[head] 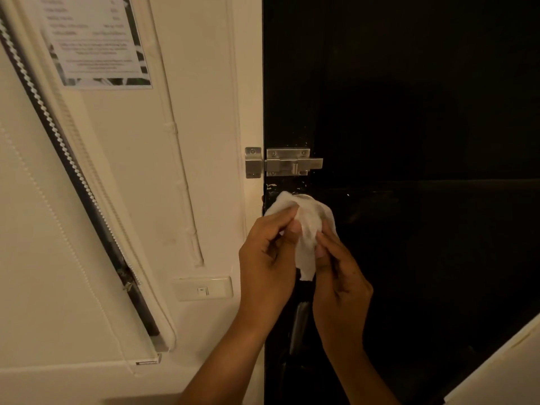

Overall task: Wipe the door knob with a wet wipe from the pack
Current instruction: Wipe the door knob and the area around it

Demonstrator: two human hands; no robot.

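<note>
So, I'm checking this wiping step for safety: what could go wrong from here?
The wet wipe is bunched over the door knob and pinched by the left hand and right hand, so parts may stay unwiped. The knuckles sit just below the metal bolt latch and could knock against it.

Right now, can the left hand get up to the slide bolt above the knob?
Probably yes: the slide bolt sits just above the left hand with nothing between, but both hands share a grip on the wet wipe.
</note>
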